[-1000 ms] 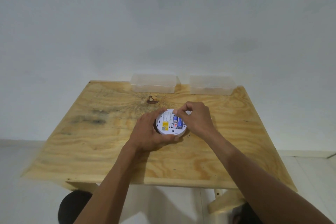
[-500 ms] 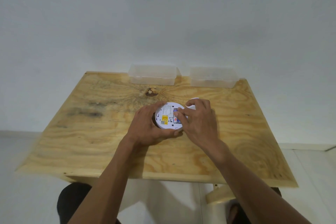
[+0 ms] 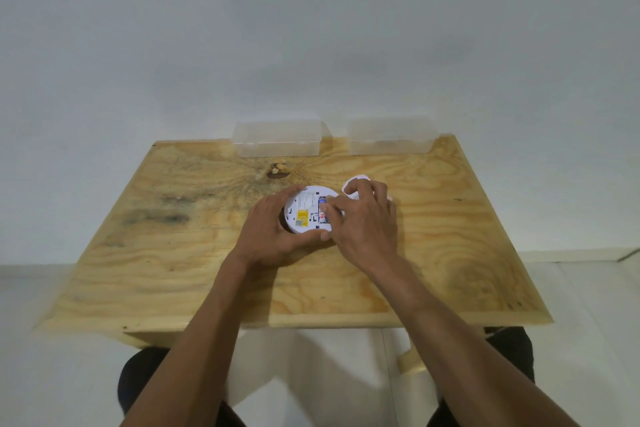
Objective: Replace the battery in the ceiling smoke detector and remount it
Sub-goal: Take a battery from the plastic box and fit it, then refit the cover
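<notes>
Two hands work over a white round smoke detector [image 3: 306, 213] lying back side up near the middle of a plywood table [image 3: 173, 253]. Head view: the left hand [image 3: 273, 236] curls around the detector's left and near rim, thumb along the near edge, fingers over the far-left edge, gripping the body. The right hand [image 3: 363, 222] lies over the detector's right side, its fingertips [image 3: 329, 208] bent down onto a blue battery [image 3: 322, 210] seated in the open compartment; whether they pinch it or only press on it cannot be told. A yellow label [image 3: 302, 218] marks the detector's left half. A white round piece [image 3: 356, 180] lies just beyond the right hand, mostly hidden. Two clear plastic boxes [image 3: 277, 139] [image 3: 391, 137] stand side by side along the table's far edge.
</notes>
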A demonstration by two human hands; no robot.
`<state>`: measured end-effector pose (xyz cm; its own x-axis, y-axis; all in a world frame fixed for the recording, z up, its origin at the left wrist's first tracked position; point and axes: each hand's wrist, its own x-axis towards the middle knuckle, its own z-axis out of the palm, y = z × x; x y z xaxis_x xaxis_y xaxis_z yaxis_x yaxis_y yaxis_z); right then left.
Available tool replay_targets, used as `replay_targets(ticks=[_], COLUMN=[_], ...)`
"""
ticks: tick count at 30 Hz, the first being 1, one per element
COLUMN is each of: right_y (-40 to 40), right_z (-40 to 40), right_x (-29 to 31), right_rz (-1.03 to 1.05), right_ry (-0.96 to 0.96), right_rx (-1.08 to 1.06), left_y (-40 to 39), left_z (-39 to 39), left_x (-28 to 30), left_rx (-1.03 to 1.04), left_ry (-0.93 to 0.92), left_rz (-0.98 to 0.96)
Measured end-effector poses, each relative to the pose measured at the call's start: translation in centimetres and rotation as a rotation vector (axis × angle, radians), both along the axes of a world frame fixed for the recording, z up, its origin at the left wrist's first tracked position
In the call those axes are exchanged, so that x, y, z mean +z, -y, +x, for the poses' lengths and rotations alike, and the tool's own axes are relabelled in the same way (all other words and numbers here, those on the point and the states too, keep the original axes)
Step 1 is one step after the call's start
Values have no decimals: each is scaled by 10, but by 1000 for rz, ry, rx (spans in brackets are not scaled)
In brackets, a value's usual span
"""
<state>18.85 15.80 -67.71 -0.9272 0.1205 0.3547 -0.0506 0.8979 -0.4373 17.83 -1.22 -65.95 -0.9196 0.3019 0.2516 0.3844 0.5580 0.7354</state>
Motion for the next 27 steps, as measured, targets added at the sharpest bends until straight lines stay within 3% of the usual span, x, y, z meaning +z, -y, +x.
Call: replay_targets(ticks=[4,7,12,16,22,27], right_y=[-10,-28,-51,-49,-49,-47], right_z=[-8,-17,-27,-31,-38,-41], right_x=[6,9,4,3,6,7], right_rz=[-191,-408,-230,-83,-117,-282], right_ry=[65,43,308,350,381,313], right_rx=[24,-118,-248,-233,-207,-133], left_y=[3,6,5,4,3,4], left_z=[-6,-9,-8,-8,-9,-8], left_x=[-8,-11,-11,-12,-14,-13], left_rx=[26,38,45,56,70,59], left_ry=[42,45,35,35,32,41], left_rz=[-12,-38,-72,-71,-74,-70])
